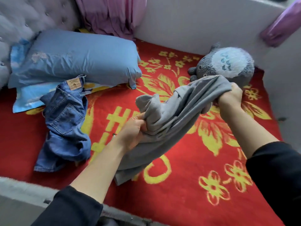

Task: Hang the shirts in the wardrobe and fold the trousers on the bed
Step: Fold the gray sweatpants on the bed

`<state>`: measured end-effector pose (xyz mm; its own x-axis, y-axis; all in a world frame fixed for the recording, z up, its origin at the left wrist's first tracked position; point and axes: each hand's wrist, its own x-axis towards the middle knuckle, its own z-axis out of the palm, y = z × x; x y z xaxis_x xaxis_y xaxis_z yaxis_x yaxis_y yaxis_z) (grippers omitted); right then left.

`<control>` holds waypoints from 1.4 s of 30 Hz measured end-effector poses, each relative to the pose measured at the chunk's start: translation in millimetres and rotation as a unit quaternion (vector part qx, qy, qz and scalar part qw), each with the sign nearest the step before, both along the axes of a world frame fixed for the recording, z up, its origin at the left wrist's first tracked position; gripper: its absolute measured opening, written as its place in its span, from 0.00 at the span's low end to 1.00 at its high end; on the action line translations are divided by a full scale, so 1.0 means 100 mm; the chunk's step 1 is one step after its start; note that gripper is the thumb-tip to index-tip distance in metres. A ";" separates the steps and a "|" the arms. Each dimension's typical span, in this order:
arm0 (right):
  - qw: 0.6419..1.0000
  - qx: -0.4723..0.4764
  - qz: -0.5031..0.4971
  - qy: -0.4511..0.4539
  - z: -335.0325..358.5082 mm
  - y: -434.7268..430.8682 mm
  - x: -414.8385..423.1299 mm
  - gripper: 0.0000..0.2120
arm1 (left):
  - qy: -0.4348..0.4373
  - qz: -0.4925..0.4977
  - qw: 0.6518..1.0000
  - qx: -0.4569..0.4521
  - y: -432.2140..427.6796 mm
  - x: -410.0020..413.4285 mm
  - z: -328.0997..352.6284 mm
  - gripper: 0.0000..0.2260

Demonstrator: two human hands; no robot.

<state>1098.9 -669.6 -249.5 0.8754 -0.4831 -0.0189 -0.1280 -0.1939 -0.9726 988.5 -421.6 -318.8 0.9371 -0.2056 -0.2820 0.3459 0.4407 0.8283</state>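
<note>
Both hands are up over the bed, and the soft grey trousers (175,111) stretch between them in a slack, bunched swag. The left hand (132,131) has its fingers clenched around a thick wad of the knit fabric; the right hand (229,98) is fisted tight on the far end. The lower end of the cloth droops onto the fuzzy red blanket (187,201) with its yellow flowers. To the left, crumpled blue denim jeans (65,121) lie against a smooth blue pillow (81,57). A round, fluffy grey plush toy (228,62) sits behind the right fist.
</note>
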 end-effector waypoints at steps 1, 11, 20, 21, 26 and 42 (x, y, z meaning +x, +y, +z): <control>0.999 0.036 0.016 -0.004 0.11 -0.12 0.01 0.09 | -0.014 0.009 1.000 0.005 -0.15 -0.04 0.07 0.26; 0.891 -0.204 0.291 0.281 -0.84 -0.87 -0.95 0.10 | 0.035 0.057 0.952 0.299 -0.66 -0.69 -0.50 0.14; 0.835 0.109 0.246 0.480 -1.81 -0.34 -1.79 0.17 | -0.020 -0.247 0.852 0.462 -0.87 -1.42 -1.05 0.20; 0.830 0.120 0.250 0.483 -1.83 -0.25 -1.80 0.22 | -0.034 -0.285 0.838 0.465 -0.91 -1.46 -1.05 0.18; 0.828 0.018 0.342 0.444 -1.92 0.08 -1.86 0.28 | -0.061 -0.381 0.802 0.456 -1.04 -1.57 -1.11 0.15; 0.687 -0.029 0.551 0.474 -1.13 -0.54 -2.21 0.16 | 0.243 -0.194 0.877 0.365 -0.87 -0.65 -1.30 0.14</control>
<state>877.9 -723.5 -362.8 0.3182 0.4377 -0.8409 -0.4432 -0.7154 -0.5402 923.1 -508.4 -448.9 0.5690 -0.0809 -0.8184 0.7431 -0.3756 0.5538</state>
